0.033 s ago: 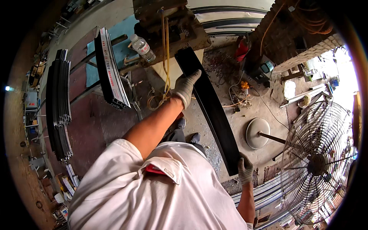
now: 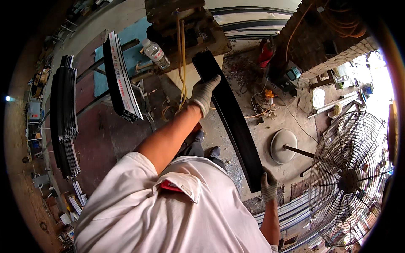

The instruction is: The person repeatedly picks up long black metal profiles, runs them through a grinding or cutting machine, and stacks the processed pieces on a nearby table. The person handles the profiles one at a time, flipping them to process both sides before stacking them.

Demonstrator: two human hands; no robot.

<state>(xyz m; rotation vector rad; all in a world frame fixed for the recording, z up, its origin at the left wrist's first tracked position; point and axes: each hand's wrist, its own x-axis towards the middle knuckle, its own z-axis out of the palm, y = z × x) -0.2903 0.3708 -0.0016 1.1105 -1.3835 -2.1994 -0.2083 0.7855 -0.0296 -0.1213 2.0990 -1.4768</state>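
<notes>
A long black profile (image 2: 233,120), apparently metal, slants across in front of me, from the machine bench at the far end down to the near right. My left hand (image 2: 204,95), in a pale knitted glove, is closed on its left edge in the upper part, thumb lying along the top face. At the near end my right hand (image 2: 268,185), gloved the same way, holds the right corner; its fingers are partly hidden. The far end of the profile is at the edge of the dark machine bench (image 2: 215,36). Both hands hold this one piece.
A large caged fan (image 2: 350,181) on a round base (image 2: 283,145) stands at the right. Bundled black profiles (image 2: 65,118) and a smaller stack (image 2: 120,78) rest on a rack at the left. A plastic bottle (image 2: 157,54) and yellow hoses (image 2: 183,63) are at the bench. Cables cross the floor.
</notes>
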